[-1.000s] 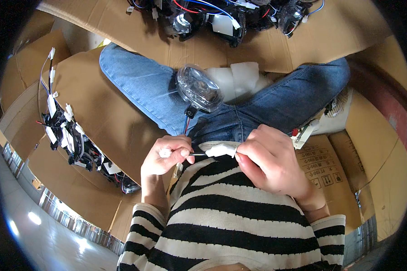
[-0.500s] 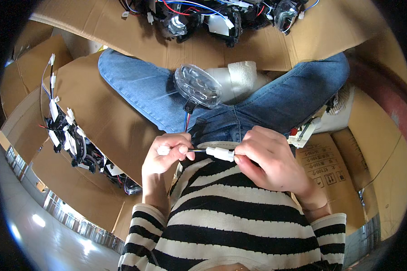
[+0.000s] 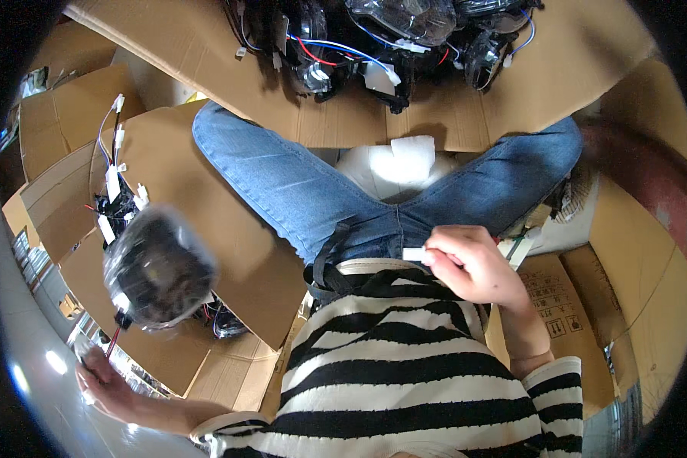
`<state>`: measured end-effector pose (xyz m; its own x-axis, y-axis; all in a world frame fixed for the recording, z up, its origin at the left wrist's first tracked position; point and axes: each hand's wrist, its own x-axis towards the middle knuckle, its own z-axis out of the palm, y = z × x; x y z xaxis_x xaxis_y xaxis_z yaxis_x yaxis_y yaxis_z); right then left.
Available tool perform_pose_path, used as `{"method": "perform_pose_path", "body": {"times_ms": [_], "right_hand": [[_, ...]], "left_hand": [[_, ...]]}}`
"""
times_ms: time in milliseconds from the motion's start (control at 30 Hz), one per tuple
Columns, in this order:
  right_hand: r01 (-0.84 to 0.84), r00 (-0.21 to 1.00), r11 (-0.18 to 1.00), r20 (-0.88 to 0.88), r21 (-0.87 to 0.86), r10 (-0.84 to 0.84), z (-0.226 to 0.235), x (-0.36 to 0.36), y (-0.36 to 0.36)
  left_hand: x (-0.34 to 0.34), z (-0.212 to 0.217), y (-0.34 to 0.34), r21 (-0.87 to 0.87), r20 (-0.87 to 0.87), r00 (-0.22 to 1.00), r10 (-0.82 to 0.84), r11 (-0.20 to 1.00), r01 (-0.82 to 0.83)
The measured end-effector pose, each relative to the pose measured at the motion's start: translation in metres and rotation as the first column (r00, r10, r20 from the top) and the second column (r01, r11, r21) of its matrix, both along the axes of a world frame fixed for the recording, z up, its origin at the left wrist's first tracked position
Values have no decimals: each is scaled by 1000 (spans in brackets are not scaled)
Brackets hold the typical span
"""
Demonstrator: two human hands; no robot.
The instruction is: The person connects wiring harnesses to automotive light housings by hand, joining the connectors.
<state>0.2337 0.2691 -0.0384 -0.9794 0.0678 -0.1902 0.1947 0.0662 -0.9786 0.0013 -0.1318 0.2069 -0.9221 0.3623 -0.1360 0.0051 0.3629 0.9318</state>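
My left hand (image 3: 103, 382) is swung out to the far lower left, gripping the wires of a clear-lensed lamp unit (image 3: 158, 269) that hangs blurred above it. Beside my waist, my right hand (image 3: 469, 263) pinches a small white connector (image 3: 414, 254) between thumb and fingers. I sit with blue-jeaned legs (image 3: 298, 191) spread over cardboard, wearing a black and white striped top.
A heap of lamp units with red, blue and white wires (image 3: 374, 34) lies on cardboard straight ahead. More units with white plugs (image 3: 118, 191) sit in a cardboard box at my left. White foam (image 3: 404, 164) lies between my legs. Printed cartons (image 3: 557, 305) stand at right.
Both hands were together at my waist with the lamp unit lying on my lap. Now the left hand has swung the lamp unit out to the lower left; the right keeps the white connector.
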Motion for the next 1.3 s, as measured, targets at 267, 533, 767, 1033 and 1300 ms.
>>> {"method": "perform_pose_path", "body": {"times_ms": [267, 533, 767, 1033, 1300], "right_hand": [[-141, 990, 987, -19, -80, 140, 4, -13, -8], [63, 993, 997, -99, -39, -67, -3, 8, -10], [23, 995, 998, 99, -66, -17, 1, 10, -8], [27, 997, 999, 75, -22, -25, -4, -1, -9], [2, 996, 1000, 89, 22, -4, 6, -9, -13]], "left_hand": [[-10, -65, 50, -972, -230, 794, -563, 179, -154], [-68, -259, 302, -876, -357, 232, -905, 410, 252], [-101, -293, 310, -919, -258, 35, -966, 256, 299], [-40, -254, 269, 362, 93, 922, -375, 876, 319], [51, -265, 285, 545, 535, 787, -308, 838, -43]]}}
